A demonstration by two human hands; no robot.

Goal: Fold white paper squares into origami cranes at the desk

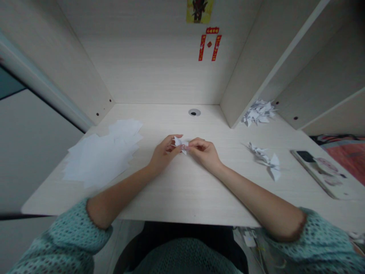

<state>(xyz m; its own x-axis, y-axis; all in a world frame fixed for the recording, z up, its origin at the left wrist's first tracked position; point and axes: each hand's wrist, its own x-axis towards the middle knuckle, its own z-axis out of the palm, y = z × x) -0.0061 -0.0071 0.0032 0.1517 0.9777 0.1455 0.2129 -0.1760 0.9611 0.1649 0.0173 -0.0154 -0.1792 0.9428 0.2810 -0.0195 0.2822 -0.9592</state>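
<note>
Between my hands, just above the middle of the desk, is a small folded white paper piece (178, 142) with pointed tips, perhaps a paper crane. My left hand (164, 151) pinches it from the left with thumb and fingers. From the right, my right hand (204, 150) grips its other side between thumb and forefinger. The fingers partly hide its shape. A spread stack of white paper sheets (99, 156) lies to the left. On the right lie a few folded paper pieces (265, 156), and a larger heap of folded paper pieces (259, 113) rests farther back.
A phone in a decorated case (327, 173) lies at the right of the pale desk (182, 198). A vertical divider panel (251, 72) rises behind my right hand. A round cable hole (194, 112) sits near the back wall, below red paper decorations (210, 44).
</note>
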